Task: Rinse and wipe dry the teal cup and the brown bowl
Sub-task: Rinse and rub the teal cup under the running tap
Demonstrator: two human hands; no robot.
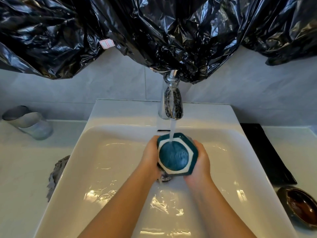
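— Starting at the fingers [199, 146]?
— Curled round the teal cup [175, 158], gripping opposite flanks with the left hand [150, 158] and the right hand [201, 163]. Cannot tell how widely spread, with most tips tucked behind the far wall.

— And where is the cup?
— Right between both palms, over the sink [120, 114]. Tilted mouth-up toward the camera, with the long axis running down and away from the wrists. Fed just beyond the fingertips by a water stream [172, 133] from the faucet [171, 103] farther out.

— Turning on what next?
— Probably on reaching the grey cloth [57, 172] for drying: well off to the left of the fingers, nearer the left hand, draped at the sink's edge. Then the brown bowl [299, 206]: well off to the right on the counter [296, 143], nearer the right hand, lying long-ways and slanting away.

— Anything hard to make out?
— Below the cup, between the heels of both hands, a dark wet lump [165, 177]: handle, sponge or rag, impossible to say. No view of the cup's base either.
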